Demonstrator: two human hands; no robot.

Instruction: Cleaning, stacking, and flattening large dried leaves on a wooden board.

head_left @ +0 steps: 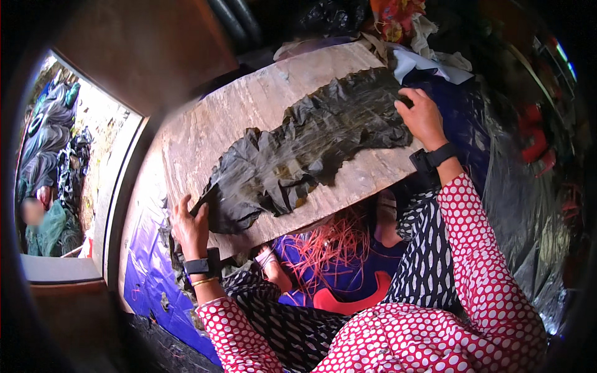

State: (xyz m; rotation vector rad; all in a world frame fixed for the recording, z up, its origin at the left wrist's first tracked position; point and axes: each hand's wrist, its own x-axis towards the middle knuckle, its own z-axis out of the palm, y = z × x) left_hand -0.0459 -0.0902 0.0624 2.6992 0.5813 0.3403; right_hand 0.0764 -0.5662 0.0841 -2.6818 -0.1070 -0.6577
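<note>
A long, dark greenish-black wrinkled sheet point(305, 149) with ragged edges lies slantwise across a worn wooden board point(217, 118). It looks thin, like a big leaf or seaweed, but its exact kind is unclear. At its near left end, my left hand point(189, 227) pinches the edge between thumb and fingers. My right hand point(424, 118) closes on the far right end, fingers curled with the thumb beneath. Between the two hands the sheet is spread out, with creases along its near edge. Black bands circle both my wrists.
Under the board's near edge lie tangled red strings point(329, 248) and a curved red plastic piece point(357, 301), between my feet. Blue sheeting point(155, 292) covers the ground. Plastic bags and cloth crowd the far side. At left, a doorway frame point(121, 186) opens onto bundles and green netting.
</note>
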